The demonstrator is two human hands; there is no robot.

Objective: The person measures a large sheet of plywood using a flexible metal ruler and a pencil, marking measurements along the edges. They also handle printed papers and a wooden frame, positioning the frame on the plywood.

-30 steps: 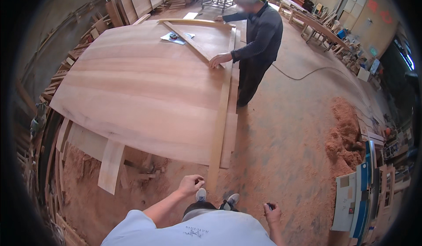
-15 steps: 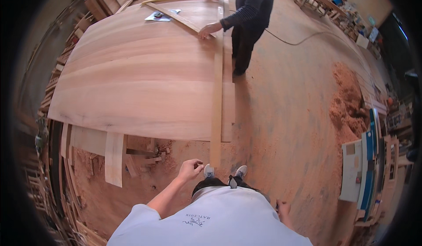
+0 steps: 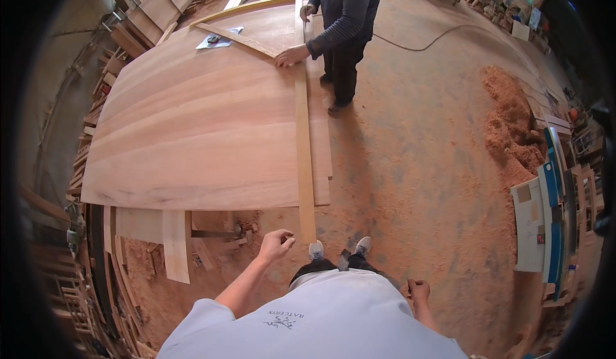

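My left hand [image 3: 276, 246] is in the air just left of the near end of a long wooden strip [image 3: 303, 160], apart from it. Its fingers are curled in toward the thumb; whatever they may pinch is too small to make out. Low at my right side is my right hand [image 3: 419, 291], fingers curled, their contents hidden. The strip lies along the right side of a large wooden panel [image 3: 186, 147], jutting past its near edge. A co-worker's hand [image 3: 293, 55] rests where a diagonal strip [image 3: 240, 39] meets the long one.
The co-worker [image 3: 346, 32] stands right of the panel. On it, a small dark object [image 3: 213, 39] lies on a paper sheet [image 3: 228, 36]. Boards [image 3: 176, 243] stick out under the near left. A cable [image 3: 423, 46] crosses the floor; a sawdust heap [image 3: 510, 125] is at right.
The view has shifted, so the panel sits further left and the right-hand stacks appear higher. The co-worker's far hand has come near the long strip. My hands keep about the same pose.
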